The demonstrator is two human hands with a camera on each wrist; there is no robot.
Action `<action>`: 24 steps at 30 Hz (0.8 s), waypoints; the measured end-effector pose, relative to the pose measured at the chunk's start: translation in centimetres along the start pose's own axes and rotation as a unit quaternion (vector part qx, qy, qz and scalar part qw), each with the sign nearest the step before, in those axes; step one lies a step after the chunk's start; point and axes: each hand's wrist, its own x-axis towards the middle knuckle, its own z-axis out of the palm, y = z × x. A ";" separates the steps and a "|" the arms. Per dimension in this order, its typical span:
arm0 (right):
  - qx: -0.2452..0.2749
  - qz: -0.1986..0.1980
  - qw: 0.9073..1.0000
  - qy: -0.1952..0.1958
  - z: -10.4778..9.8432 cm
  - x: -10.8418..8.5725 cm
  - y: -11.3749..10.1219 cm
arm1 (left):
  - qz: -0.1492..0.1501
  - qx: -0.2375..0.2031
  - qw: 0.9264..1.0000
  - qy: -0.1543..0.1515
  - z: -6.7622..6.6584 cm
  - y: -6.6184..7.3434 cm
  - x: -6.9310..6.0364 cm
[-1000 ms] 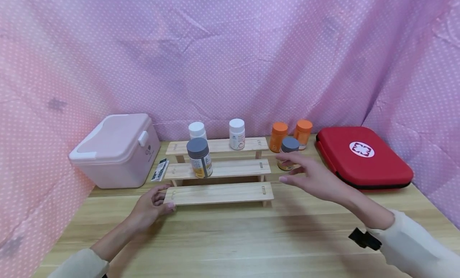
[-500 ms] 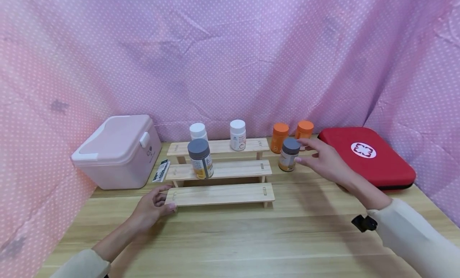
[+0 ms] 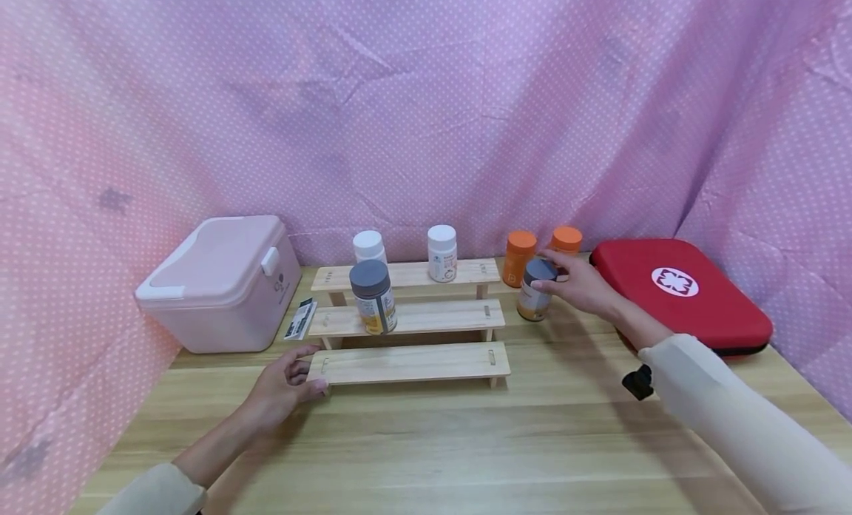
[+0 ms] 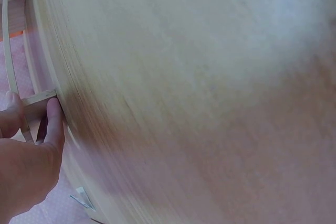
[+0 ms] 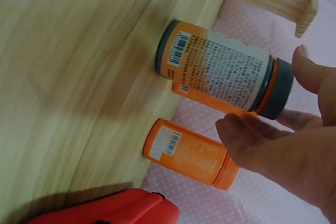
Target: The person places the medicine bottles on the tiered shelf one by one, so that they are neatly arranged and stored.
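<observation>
In the head view, my left hand point(image 3: 276, 389) grips the left end of the lowest step of a wooden rack point(image 3: 413, 362); in the left wrist view, thumb and fingers point(image 4: 54, 121) pinch its end. My right hand point(image 3: 586, 284) is at the grey cap of an upright bottle point(image 3: 532, 302) right of the rack. In the right wrist view, thumb and fingers lie on either side of that cap point(image 5: 278, 88), not visibly closed on it. Another grey-capped bottle point(image 3: 376, 308) stands on the middle step; white bottles point(image 3: 442, 262) point(image 3: 369, 246) stand on the top step.
Orange bottles point(image 3: 515, 267) point(image 3: 566, 239) stand behind the right hand's bottle. A red case point(image 3: 705, 308) lies at the right, a pale pink box point(image 3: 220, 293) stands at the left, and a small packet point(image 3: 301, 319) lies beside the rack. A pink dotted curtain point(image 3: 426, 115) hangs behind.
My right hand has moved right, then back left to the grey cap of the bottle beside the rack. My left hand keeps its grip on the rack.
</observation>
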 end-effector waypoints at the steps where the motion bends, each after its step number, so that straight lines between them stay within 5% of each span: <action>1: 0.002 -0.003 1.000 -0.001 0.1 0.1 0.1 | 0.000 0.002 1.000 0.000 0.0 0.0 0.0; 24: -0.013 -0.007 1.000 0.013 0.8 0.4 1.0 | 0.005 0.005 1.000 0.008 0.1 -0.1 0.1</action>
